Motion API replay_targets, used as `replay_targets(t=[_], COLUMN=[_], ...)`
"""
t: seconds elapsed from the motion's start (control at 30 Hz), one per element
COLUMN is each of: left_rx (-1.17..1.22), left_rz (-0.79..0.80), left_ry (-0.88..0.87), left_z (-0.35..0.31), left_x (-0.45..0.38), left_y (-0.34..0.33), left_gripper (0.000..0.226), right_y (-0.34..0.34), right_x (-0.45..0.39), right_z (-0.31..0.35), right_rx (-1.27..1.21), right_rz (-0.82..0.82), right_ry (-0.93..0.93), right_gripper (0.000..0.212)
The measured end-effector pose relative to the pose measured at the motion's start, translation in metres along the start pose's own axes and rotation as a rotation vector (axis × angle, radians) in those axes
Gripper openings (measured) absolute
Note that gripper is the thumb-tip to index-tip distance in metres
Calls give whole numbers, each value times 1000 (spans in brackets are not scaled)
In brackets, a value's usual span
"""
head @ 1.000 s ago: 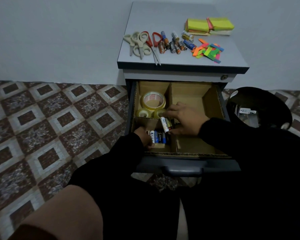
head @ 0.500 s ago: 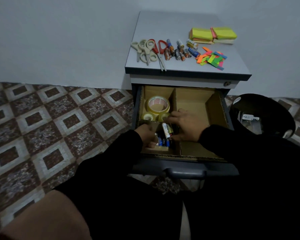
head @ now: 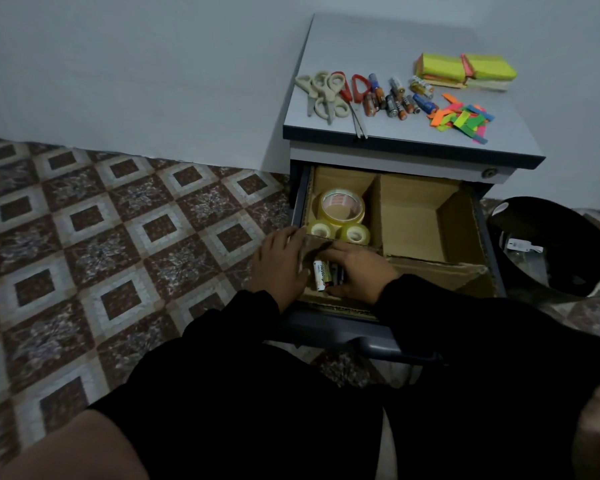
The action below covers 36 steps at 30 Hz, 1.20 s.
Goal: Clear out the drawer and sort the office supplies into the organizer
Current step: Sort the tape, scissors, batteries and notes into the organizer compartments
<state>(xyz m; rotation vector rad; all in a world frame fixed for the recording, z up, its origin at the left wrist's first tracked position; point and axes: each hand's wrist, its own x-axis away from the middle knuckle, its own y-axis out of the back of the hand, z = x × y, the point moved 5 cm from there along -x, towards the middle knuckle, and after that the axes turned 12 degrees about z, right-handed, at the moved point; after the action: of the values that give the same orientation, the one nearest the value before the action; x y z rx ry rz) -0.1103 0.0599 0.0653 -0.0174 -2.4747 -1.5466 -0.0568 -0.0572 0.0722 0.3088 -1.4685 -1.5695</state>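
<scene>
The grey drawer [head: 378, 344] stands pulled out, holding a cardboard organizer [head: 461, 216] with several compartments. In its front-left compartment lie batteries; a white and yellow battery [head: 320, 276] shows between my hands. My right hand [head: 359, 271] reaches into that compartment, with fingers curled above the battery and thumb at its near end. My left hand [head: 280, 263] rests flat on the organizer's left wall. A large tape roll [head: 342, 207] and two small rolls [head: 355, 233] sit in the back-left compartment. The two right compartments hold nothing.
On the cabinet top [head: 378, 39] lie beige scissors [head: 321, 95], red scissors [head: 353, 90], several batteries [head: 397, 102], yellow sticky-note pads [head: 465, 69] and coloured page flags [head: 461, 119]. A black bin [head: 548, 247] stands to the right. Patterned floor tiles [head: 118, 237] lie left.
My right hand has lowered the white and yellow battery into the front-left compartment. My left hand has shifted from inside that compartment onto its left wall. The camera has turned left.
</scene>
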Motion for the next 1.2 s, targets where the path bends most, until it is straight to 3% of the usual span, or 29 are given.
replay_targets(t=[0.2, 0.33, 0.93, 1.2], left_rx=[-65, -32, 205, 226], left_rz=[116, 146, 112, 104], left_ry=[66, 111, 38, 44], left_z=[10, 17, 26, 24], left_x=[4, 7, 5, 8], left_y=[1, -5, -16, -14], left_gripper=[77, 73, 72, 72], right_y=[-16, -26, -34, -27], right_x=[-21, -32, -40, -34], right_z=[-5, -9, -9, -9], right_rx=[-88, -85, 177, 136], right_rz=[7, 21, 52, 17], right_ry=[-50, -69, -170, -155], right_gripper=[61, 60, 56, 52])
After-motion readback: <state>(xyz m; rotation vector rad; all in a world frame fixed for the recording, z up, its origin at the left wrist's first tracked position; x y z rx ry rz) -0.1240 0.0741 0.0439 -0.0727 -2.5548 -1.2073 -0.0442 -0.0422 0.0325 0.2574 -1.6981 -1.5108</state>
